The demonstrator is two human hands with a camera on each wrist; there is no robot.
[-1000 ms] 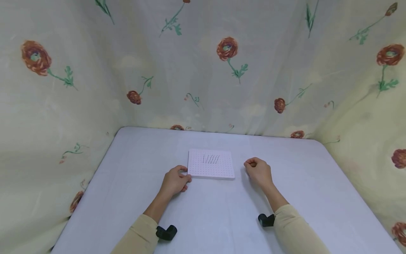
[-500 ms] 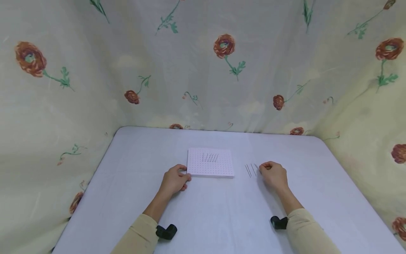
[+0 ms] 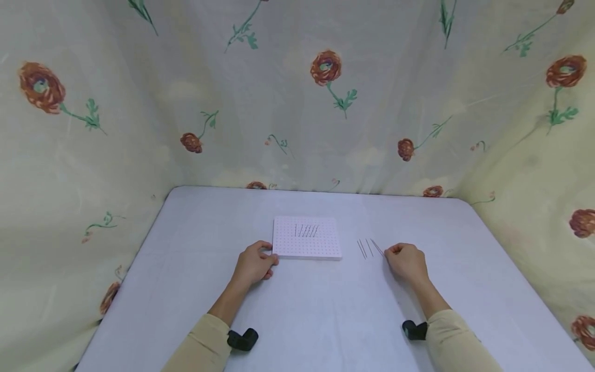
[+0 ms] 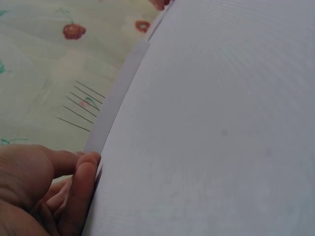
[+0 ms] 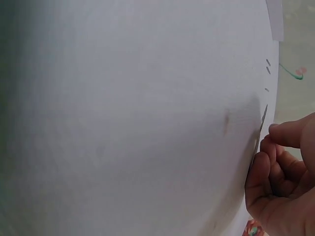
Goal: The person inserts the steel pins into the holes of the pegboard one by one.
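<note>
A white pegboard (image 3: 321, 248) with rows of small holes lies on the table, and several thin dark pins (image 3: 304, 231) stand in its far half. My left hand (image 3: 253, 264) holds its near left corner between thumb and fingers. In the left wrist view, those fingertips (image 4: 88, 160) meet the board's edge (image 4: 118, 98). Right of the board, my right hand (image 3: 406, 262) pinches the near end of a thin pin (image 3: 378, 247). The right wrist view shows the curled fingers (image 5: 261, 169) low over the table, with the pin (image 5: 265, 114) extending beyond them.
A few loose pins (image 3: 363, 249) lie on the table between the board and my right hand. White cloth covers the table (image 3: 307, 310). Behind and beside it hangs a flowered curtain (image 3: 288, 93). Black wrist devices (image 3: 243, 339) sit on both sleeves.
My right hand has moved right, away from the board, then slightly toward me to the near end of a pin, uncovering the loose pins. My left hand stays at the board's corner.
</note>
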